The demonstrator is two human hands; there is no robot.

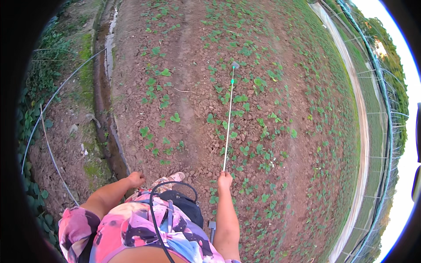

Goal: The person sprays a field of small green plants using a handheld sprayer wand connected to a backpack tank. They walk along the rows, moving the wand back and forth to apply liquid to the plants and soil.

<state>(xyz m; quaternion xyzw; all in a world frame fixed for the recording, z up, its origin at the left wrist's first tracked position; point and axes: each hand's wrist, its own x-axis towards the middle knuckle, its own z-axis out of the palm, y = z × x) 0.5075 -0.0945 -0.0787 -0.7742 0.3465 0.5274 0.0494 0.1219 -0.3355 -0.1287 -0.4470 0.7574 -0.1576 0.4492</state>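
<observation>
My right hand (225, 179) grips the near end of a long, thin pale wand (228, 126), which looks like a spray lance. It reaches straight out over the bed of low green seedlings (244, 150). Two bright green fittings (232, 81) sit near its far end, and a small greyish nozzle head (235, 65) tops it. My left hand (136, 179) hangs out to the left, beside the ditch, with its fingers curled. Nothing shows in that hand, but its palm is hidden.
A narrow muddy ditch (110, 141) with water runs along the left. Beyond it a thin hoop pole (62, 85) arches over bare ground. A black cord (153, 210) loops before my body, near a black bag (184, 205). Far right, a pale strip (360, 131) borders pipe framing (388, 108).
</observation>
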